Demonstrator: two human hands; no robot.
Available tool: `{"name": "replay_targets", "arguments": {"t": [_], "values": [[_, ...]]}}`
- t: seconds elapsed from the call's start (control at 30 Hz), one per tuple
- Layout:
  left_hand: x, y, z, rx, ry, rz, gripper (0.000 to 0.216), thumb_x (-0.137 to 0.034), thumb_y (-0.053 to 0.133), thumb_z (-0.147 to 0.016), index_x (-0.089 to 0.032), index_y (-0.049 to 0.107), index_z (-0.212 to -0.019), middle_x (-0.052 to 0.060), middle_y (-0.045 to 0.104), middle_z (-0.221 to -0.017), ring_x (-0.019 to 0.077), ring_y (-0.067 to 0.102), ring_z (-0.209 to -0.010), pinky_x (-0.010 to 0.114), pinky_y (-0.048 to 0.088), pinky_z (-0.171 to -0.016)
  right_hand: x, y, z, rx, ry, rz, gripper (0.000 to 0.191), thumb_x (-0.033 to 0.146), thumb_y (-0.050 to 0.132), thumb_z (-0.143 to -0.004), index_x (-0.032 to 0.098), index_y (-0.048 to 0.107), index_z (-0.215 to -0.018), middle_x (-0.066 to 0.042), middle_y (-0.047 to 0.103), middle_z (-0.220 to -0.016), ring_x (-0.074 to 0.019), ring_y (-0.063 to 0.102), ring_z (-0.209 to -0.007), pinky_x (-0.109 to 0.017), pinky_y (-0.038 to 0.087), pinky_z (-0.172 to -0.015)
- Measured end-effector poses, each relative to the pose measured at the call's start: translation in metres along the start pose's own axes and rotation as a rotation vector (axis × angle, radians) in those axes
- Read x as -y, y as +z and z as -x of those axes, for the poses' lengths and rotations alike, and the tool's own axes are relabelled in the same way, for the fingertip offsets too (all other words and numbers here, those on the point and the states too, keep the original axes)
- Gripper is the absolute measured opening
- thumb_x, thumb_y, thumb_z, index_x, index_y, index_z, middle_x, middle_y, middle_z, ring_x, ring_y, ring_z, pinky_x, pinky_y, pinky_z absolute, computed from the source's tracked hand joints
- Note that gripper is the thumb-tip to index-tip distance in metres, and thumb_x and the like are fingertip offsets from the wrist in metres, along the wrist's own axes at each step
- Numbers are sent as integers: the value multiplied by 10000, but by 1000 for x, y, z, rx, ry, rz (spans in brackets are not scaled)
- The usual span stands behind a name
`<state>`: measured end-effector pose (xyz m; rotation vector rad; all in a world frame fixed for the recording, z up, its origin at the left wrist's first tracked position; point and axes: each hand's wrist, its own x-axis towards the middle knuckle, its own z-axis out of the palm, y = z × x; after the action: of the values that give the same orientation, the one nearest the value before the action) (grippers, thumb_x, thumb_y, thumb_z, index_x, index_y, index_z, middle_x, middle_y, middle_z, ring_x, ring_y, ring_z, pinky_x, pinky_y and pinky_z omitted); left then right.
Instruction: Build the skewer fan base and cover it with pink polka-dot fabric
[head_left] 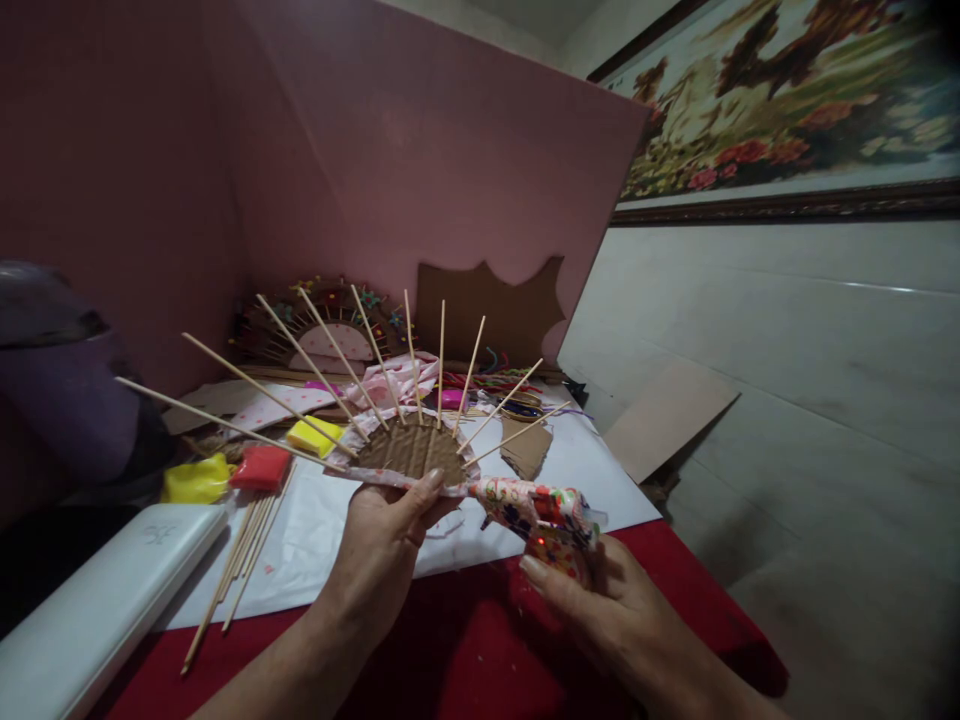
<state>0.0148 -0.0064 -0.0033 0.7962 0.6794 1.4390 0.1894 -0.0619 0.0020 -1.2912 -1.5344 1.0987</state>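
My left hand [390, 540] grips a half-round piece of brown cardboard [409, 452] by its straight lower edge, thumb on the near side. Pink-and-white patterned material wraps its rim, and several thin wooden sticks [442, 365] fan outward from the curved edge. In my right hand [600, 600] is a glue gun [536, 515] covered in a flowery pattern, a small red light glowing on it. Its front end points left, close to the right corner of the cardboard piece; whether they touch I cannot tell.
On the white sheet [300, 540] lie loose sticks [247, 555], red [260, 467] and yellow [196, 480] packets and cardboard scraps. A white case [112, 610] stands at the left. Behind are a decorated half-round piece [330, 345] and a jagged cardboard sheet [487, 310] against a pink board [420, 150].
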Motion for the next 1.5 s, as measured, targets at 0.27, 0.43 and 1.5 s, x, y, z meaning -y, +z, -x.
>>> {"name": "replay_targets", "arguments": {"t": [0.27, 0.43, 1.5], "values": [[1, -2, 2, 22, -5, -41, 116, -225, 634, -717, -114, 624, -684, 37, 644, -781, 158, 626, -758, 311, 518, -746, 11, 1, -2, -1, -17, -59, 353, 368, 594, -783, 203, 618, -1094, -63, 673, -999, -227, 612, -932, -303, 483, -827], [1, 0, -1, -20, -12, -1, 111, -206, 671, -676, -104, 634, -698, 37, 639, -741, 142, 617, -694, 306, 526, -712, 18, 0, 1, 44, 10, 2, 365, 378, 586, -783, 203, 619, -1102, -70, 690, -938, -238, 625, -887, -319, 509, -777], [-1, 3, 2, -31, -3, 19, 103, -199, 677, -665, -109, 629, -672, 32, 635, -729, 137, 613, -684, 299, 526, -704, 18, 1, 2, 57, -46, 29, 358, 333, 553, -818, 202, 590, -1149, -71, 666, -1024, -240, 576, -1012, -333, 464, -870]]}}
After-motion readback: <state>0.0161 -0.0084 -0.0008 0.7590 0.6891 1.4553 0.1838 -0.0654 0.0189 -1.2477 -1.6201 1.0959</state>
